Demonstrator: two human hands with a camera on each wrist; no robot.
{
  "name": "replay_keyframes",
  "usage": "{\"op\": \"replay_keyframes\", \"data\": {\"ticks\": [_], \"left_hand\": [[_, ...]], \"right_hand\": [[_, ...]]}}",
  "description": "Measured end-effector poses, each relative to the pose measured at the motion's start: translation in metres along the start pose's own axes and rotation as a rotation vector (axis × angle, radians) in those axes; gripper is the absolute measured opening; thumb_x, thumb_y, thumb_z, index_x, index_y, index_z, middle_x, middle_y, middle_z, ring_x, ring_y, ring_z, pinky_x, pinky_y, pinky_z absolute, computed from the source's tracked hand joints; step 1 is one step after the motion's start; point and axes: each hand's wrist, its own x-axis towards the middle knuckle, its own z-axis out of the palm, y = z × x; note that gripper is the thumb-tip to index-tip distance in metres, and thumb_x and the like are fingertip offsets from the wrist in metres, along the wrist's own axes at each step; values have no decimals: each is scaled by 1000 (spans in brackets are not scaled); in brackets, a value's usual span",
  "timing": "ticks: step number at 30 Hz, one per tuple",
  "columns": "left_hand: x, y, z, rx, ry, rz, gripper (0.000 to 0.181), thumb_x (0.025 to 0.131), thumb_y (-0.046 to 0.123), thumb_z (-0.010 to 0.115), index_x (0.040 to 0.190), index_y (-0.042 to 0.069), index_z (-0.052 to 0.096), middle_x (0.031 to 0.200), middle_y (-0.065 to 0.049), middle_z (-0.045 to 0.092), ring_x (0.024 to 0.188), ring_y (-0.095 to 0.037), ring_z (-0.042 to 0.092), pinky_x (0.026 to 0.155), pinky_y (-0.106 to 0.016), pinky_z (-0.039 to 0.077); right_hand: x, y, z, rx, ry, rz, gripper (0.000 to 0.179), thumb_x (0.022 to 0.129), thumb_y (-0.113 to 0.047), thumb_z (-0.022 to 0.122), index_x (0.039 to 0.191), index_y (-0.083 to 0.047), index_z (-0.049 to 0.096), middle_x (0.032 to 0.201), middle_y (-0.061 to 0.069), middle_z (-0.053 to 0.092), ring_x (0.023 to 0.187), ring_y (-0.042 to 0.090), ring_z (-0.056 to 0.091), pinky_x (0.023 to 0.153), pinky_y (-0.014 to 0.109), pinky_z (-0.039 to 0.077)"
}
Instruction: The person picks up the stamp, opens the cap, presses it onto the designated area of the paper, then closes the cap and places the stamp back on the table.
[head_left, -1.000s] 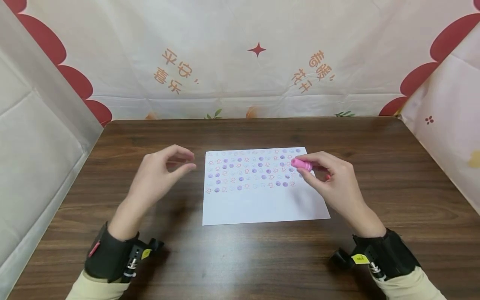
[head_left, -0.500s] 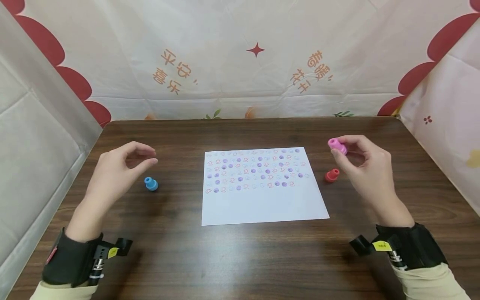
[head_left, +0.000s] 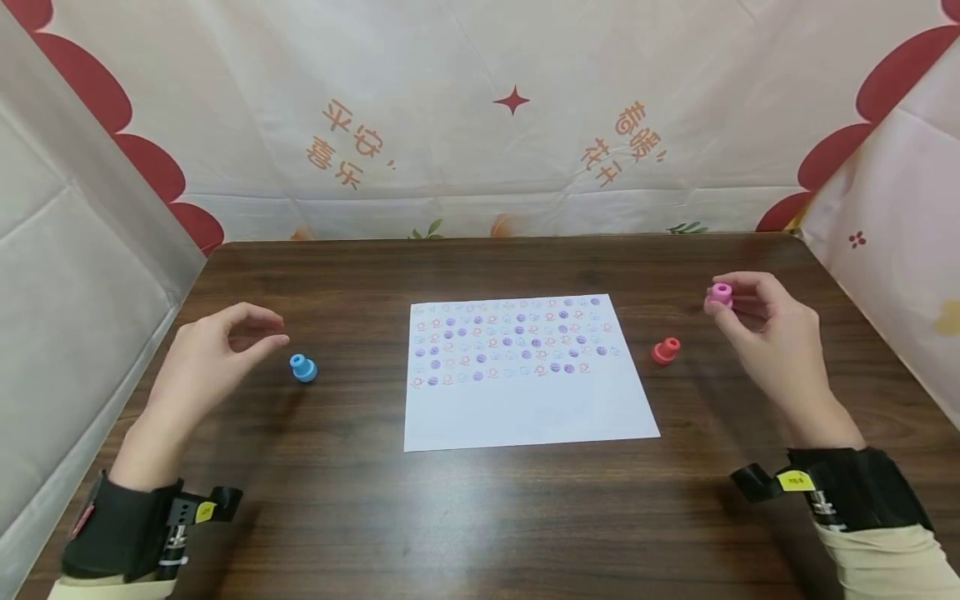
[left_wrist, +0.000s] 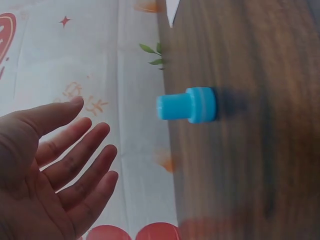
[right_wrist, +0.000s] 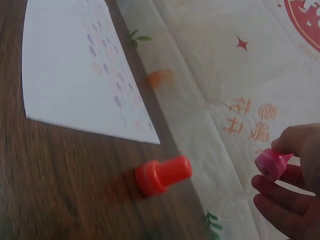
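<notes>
My right hand (head_left: 783, 354) pinches a small pink stamp (head_left: 720, 293) between thumb and fingers, raised over the table's right side. In the right wrist view, the pink stamp (right_wrist: 271, 164) has one round end facing the camera. A red stamp (head_left: 665, 351) stands upright on the table, to the left of that hand. On the far side, a blue stamp (head_left: 303, 368) stands upright, just right of my left hand (head_left: 202, 358). The left wrist view has that hand (left_wrist: 65, 170) with fingers relaxed and apart from the blue stamp (left_wrist: 186, 105).
A white sheet of paper (head_left: 525, 412) lies mid-table between the two standing stamps. Rows of small purple, red and pale blue prints cover its upper part. The dark wood table (head_left: 465, 533) ends at a pale printed cloth (head_left: 450, 150) behind.
My right hand has moved right with the pink stamp, off the paper and past the red stamp. My left hand has moved left, away from the paper, leaving the blue stamp in sight.
</notes>
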Motion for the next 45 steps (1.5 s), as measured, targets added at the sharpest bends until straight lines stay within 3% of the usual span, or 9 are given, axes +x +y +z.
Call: {"op": "replay_keyframes", "data": {"ticks": [4, 8, 11, 14, 16, 19, 23, 41, 45], "left_hand": [[0, -5, 6, 23, -44, -9, 34, 94, 38, 69, 118, 14, 66, 113, -16, 73, 101, -37, 70, 82, -54, 49], [0, -8, 10, 57, -94, -22, 39, 93, 40, 69, 122, 14, 65, 118, -18, 71, 104, -38, 67, 82, -54, 49], [1, -9, 13, 85, -153, -36, 43, 93, 39, 69, 127, 15, 63, 123, -19, 68, 108, -39, 65, 83, -54, 50], [2, -8, 16, 113, -217, -49, 46, 93, 36, 70, 132, 15, 60, 129, -22, 64, 113, -41, 62, 84, -56, 50], [4, -7, 19, 126, -252, -58, 48, 93, 34, 70, 135, 15, 58, 133, -23, 62, 116, -41, 60, 85, -58, 50], [6, -5, 23, 134, -285, -71, 50, 93, 34, 70, 137, 15, 56, 133, -22, 61, 119, -41, 59, 85, -57, 51], [7, -2, 27, 137, -301, -69, 49, 92, 33, 71, 135, 16, 58, 125, -18, 67, 113, -37, 63, 79, -51, 52], [6, -1, 30, 142, -277, -62, 34, 96, 26, 67, 127, 15, 63, 108, -11, 74, 101, -33, 67, 70, -42, 51], [6, -1, 31, 137, -268, -62, 33, 96, 26, 68, 126, 14, 64, 107, -12, 75, 101, -33, 68, 74, -46, 52]], "right_hand": [[-2, 14, -5, -87, -94, 64, 36, 93, -25, 72, 121, -6, 60, 106, -11, 63, 90, -22, 47, 79, -8, 34], [-2, 26, -9, -151, -192, 88, 37, 93, -26, 72, 119, -4, 59, 112, 21, 68, 92, -1, 61, 71, -7, 34], [-3, 34, -10, -187, -248, 97, 39, 91, -28, 73, 117, -3, 59, 111, 26, 69, 96, 31, 68, 65, -4, 35], [-4, 41, -8, -192, -291, 104, 38, 91, -29, 74, 114, -3, 59, 109, 25, 69, 102, 46, 66, 61, 0, 38], [-6, 46, -7, -195, -309, 111, 36, 90, -27, 75, 113, -3, 60, 109, 25, 68, 102, 48, 66, 61, 6, 45], [-8, 50, -5, -204, -336, 123, 34, 91, -25, 74, 112, -3, 60, 110, 26, 67, 103, 49, 65, 71, 32, 60], [-10, 54, -2, -213, -364, 122, 32, 91, -24, 74, 112, -3, 61, 111, 29, 66, 103, 51, 64, 84, 64, 52], [-13, 55, -1, -207, -373, 114, 38, 90, -24, 75, 118, -2, 61, 114, 30, 65, 103, 51, 64, 87, 64, 52], [-13, 56, -2, -209, -373, 113, 38, 90, -23, 75, 118, -1, 61, 114, 30, 65, 103, 50, 64, 86, 63, 52]]}}
